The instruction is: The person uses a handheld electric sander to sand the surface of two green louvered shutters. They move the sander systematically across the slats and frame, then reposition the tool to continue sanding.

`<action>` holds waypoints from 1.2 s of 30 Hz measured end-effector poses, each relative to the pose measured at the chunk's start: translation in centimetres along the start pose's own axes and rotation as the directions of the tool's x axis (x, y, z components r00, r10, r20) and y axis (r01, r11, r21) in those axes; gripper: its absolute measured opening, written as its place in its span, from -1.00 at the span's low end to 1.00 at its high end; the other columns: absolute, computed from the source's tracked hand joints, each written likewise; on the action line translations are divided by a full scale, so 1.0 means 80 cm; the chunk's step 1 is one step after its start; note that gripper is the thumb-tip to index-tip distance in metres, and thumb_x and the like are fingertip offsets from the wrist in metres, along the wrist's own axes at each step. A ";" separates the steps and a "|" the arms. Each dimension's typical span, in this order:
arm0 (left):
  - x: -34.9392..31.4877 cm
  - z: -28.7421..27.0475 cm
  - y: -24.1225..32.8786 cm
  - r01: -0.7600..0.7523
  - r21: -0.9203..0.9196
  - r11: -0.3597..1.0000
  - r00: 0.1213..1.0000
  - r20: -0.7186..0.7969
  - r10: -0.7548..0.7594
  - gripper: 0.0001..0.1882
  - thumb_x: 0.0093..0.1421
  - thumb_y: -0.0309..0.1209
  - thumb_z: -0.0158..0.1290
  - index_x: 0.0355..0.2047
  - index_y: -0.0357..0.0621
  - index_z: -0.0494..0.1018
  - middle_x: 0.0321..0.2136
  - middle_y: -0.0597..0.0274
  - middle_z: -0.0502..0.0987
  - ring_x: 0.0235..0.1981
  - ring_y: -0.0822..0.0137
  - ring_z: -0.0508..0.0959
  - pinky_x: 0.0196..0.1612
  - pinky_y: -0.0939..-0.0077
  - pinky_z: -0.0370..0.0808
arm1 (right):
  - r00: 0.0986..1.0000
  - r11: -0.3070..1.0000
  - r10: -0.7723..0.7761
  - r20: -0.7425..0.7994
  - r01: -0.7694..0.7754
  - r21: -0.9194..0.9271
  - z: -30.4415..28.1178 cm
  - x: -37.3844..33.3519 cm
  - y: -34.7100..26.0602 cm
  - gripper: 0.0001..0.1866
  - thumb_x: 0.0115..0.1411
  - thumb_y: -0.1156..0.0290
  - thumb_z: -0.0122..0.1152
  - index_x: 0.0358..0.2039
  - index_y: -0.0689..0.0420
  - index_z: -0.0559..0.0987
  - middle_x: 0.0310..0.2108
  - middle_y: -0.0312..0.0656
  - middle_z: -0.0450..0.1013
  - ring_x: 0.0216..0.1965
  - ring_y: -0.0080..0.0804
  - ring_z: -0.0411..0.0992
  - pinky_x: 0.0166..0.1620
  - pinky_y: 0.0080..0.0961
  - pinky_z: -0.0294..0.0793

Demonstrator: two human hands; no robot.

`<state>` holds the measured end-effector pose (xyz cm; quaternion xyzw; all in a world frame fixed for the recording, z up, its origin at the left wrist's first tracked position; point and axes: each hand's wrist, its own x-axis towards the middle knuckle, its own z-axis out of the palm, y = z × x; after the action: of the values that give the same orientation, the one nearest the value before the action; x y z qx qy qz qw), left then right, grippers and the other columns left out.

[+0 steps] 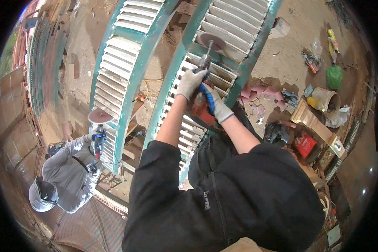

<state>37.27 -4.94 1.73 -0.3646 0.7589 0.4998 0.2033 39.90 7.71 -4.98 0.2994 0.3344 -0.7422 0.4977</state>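
drill | left grip, right grip wrapped around it | white lettering on black jacket

Red drill — disc over shutter

I wear a black top: front zip, white lettering, elbow-length sleeves. Gloves: two, pale grey and blue.

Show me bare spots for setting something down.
Bare ground lies right of the right louvered shutter, beyond the pink scraps; more, broken by a block, between the left shutter and stacked boards. Crowded: around the bucket and red container.
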 end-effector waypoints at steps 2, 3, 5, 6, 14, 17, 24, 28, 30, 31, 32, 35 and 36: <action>-0.015 0.024 0.013 0.038 0.067 0.997 0.998 0.042 -0.041 -0.47 0.06 -0.01 0.11 -0.23 -0.29 0.55 -0.38 -0.04 0.60 -0.33 0.22 0.60 -0.21 0.37 0.47 | 0.984 0.988 0.018 -0.177 -0.045 -0.147 -0.024 -0.018 -0.008 -0.52 0.06 0.15 0.33 -0.03 0.06 0.50 -0.16 -0.28 0.50 -0.12 -0.39 0.44 -0.04 -0.44 0.41; -0.023 0.037 0.020 0.031 0.111 0.993 0.999 0.020 -0.034 -0.46 0.04 0.05 0.08 -0.23 -0.21 0.56 -0.35 -0.11 0.59 -0.25 0.04 0.60 -0.15 0.29 0.47 | 0.999 0.996 0.010 -0.052 -0.015 -0.092 -0.038 -0.031 -0.014 -0.52 0.07 0.14 0.31 -0.02 0.05 0.50 -0.15 -0.29 0.49 -0.12 -0.41 0.43 -0.02 -0.43 0.40; -0.035 0.060 0.037 0.102 0.187 0.977 0.994 -0.061 -0.092 -0.41 -0.03 0.12 0.08 -0.21 -0.14 0.57 -0.31 -0.12 0.59 -0.18 -0.04 0.58 -0.08 0.21 0.45 | 1.000 1.000 0.023 -0.020 -0.023 0.016 -0.057 -0.057 -0.024 -0.56 0.11 0.14 0.27 -0.03 0.03 0.51 -0.12 -0.29 0.49 -0.09 -0.42 0.43 0.02 -0.42 0.39; -0.039 0.069 0.046 0.136 0.209 0.969 0.989 -0.081 -0.121 -0.38 -0.06 0.14 0.08 -0.21 -0.14 0.57 -0.30 -0.14 0.58 -0.16 -0.05 0.57 -0.05 0.19 0.45 | 0.989 1.000 -0.002 0.146 -0.002 0.030 -0.063 -0.069 -0.033 -0.65 0.18 0.20 0.18 -0.05 0.03 0.51 -0.10 -0.29 0.50 -0.10 -0.40 0.47 -0.01 -0.38 0.47; -0.032 0.047 0.042 0.127 0.207 0.970 0.984 -0.148 -0.097 -0.38 -0.01 0.15 0.04 -0.25 -0.18 0.58 -0.31 -0.20 0.57 -0.18 -0.05 0.57 -0.09 0.16 0.46 | 0.992 0.996 0.043 0.120 -0.034 -0.078 -0.027 -0.065 -0.056 -0.67 0.17 0.18 0.19 -0.10 0.05 0.52 -0.17 -0.25 0.52 -0.17 -0.39 0.50 -0.08 -0.39 0.50; -0.027 0.045 0.015 0.059 0.055 0.997 0.992 -0.114 -0.053 -0.40 0.04 0.11 0.05 -0.23 -0.22 0.55 -0.36 -0.07 0.60 -0.27 0.03 0.60 -0.17 0.26 0.47 | 0.989 0.964 -0.026 0.146 0.063 -0.259 -0.034 -0.037 -0.033 -0.67 0.14 0.19 0.22 -0.14 0.09 0.54 -0.22 -0.27 0.52 -0.21 -0.45 0.48 -0.14 -0.44 0.48; -0.040 0.083 0.015 0.083 0.262 0.962 0.996 -0.065 -0.069 -0.37 0.03 0.17 0.03 -0.17 -0.14 0.53 -0.24 -0.12 0.57 -0.13 -0.07 0.54 -0.04 0.15 0.42 | 0.996 0.997 0.044 0.082 -0.049 0.058 -0.090 -0.052 0.001 -0.68 0.19 0.21 0.19 -0.08 0.05 0.51 -0.17 -0.26 0.52 -0.18 -0.37 0.50 -0.07 -0.34 0.52; -0.046 0.084 0.018 0.084 0.200 0.976 0.996 -0.058 -0.074 -0.39 0.03 0.16 0.04 -0.20 -0.14 0.54 -0.27 -0.11 0.58 -0.14 -0.06 0.55 -0.06 0.16 0.43 | 0.999 0.999 -0.038 -0.004 0.038 -0.010 -0.086 -0.059 -0.003 -0.73 0.17 0.27 0.19 -0.13 0.07 0.53 -0.27 -0.29 0.52 -0.26 -0.42 0.50 -0.16 -0.41 0.50; -0.045 0.086 0.009 0.057 0.148 0.987 0.998 -0.038 -0.052 -0.39 0.03 0.16 0.05 -0.21 -0.16 0.54 -0.28 -0.11 0.58 -0.15 -0.06 0.55 -0.07 0.17 0.43 | 0.994 0.992 -0.089 -0.060 0.084 -0.089 -0.083 -0.062 -0.005 -0.74 0.15 0.28 0.21 -0.17 0.09 0.54 -0.31 -0.30 0.52 -0.31 -0.46 0.48 -0.22 -0.45 0.48; -0.044 0.092 0.003 0.062 0.121 0.991 0.998 -0.035 -0.058 -0.38 0.03 0.16 0.05 -0.21 -0.17 0.54 -0.29 -0.11 0.58 -0.16 -0.07 0.56 -0.08 0.17 0.43 | 0.992 0.986 -0.090 -0.084 0.076 -0.150 -0.084 -0.064 -0.008 -0.74 0.15 0.28 0.21 -0.17 0.10 0.55 -0.32 -0.30 0.51 -0.33 -0.48 0.47 -0.24 -0.46 0.46; -0.044 0.098 -0.004 0.036 0.077 0.996 0.999 -0.006 -0.036 -0.38 0.03 0.16 0.05 -0.20 -0.18 0.54 -0.30 -0.11 0.58 -0.16 -0.07 0.56 -0.09 0.18 0.43 | 0.975 0.972 -0.112 -0.190 0.068 -0.224 -0.087 -0.070 -0.010 -0.73 0.14 0.28 0.22 -0.17 0.11 0.55 -0.33 -0.31 0.50 -0.34 -0.51 0.45 -0.26 -0.48 0.45; -0.044 0.130 -0.023 0.041 -0.132 0.990 0.999 0.041 -0.036 -0.43 0.04 0.12 0.06 -0.29 -0.20 0.55 -0.37 -0.11 0.58 -0.24 -0.01 0.58 -0.15 0.20 0.44 | 0.976 0.920 -0.204 -0.070 0.167 -0.354 -0.105 -0.096 -0.024 -0.70 0.12 0.26 0.24 -0.17 0.13 0.55 -0.34 -0.33 0.49 -0.36 -0.55 0.42 -0.29 -0.52 0.42; -0.047 0.141 -0.027 0.045 -0.221 0.974 0.998 0.059 -0.033 -0.43 0.03 0.12 0.06 -0.32 -0.20 0.56 -0.38 -0.12 0.58 -0.25 -0.03 0.58 -0.16 0.19 0.44 | 0.973 0.894 -0.223 -0.053 0.183 -0.409 -0.111 -0.106 -0.031 -0.70 0.12 0.26 0.25 -0.18 0.14 0.56 -0.35 -0.33 0.49 -0.37 -0.56 0.42 -0.30 -0.54 0.42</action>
<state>40.71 6.13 -1.79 -0.3860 0.6851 0.5873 0.1915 41.34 20.01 -3.23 0.1908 0.5331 -0.6899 0.4511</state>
